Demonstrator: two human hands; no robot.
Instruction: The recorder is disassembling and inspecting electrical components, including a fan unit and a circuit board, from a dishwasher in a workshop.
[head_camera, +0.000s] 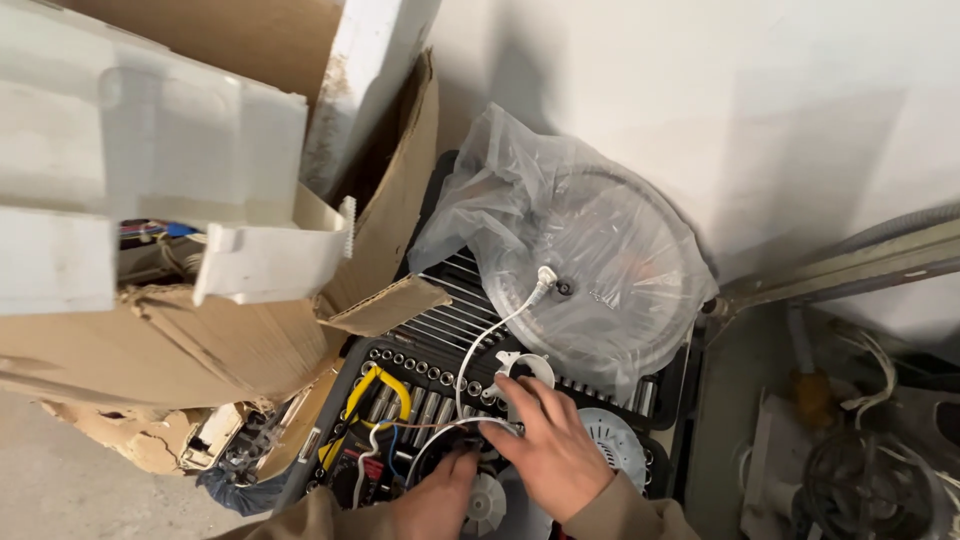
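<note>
My right hand (551, 450) lies over an open black socket tool case (345, 385), its fingers curled around a thin white cable (497, 330) and a small white plastic ring (527, 366). My left hand (437, 500) sits lower, fingertips touching a dark round part beside a white fan-like plastic piece (487, 507). Rows of metal sockets (420, 385) and a yellow-handled tool (372, 392) lie in the case. A round disc wrapped in a clear plastic bag (585, 265) rests on the case's far end.
A torn cardboard box (170, 345) with white foam packing (150, 150) fills the left. A white wall (750, 110) stands behind. On the right lie a metal rail (850, 268), cables and a round wire-wound part (865, 485).
</note>
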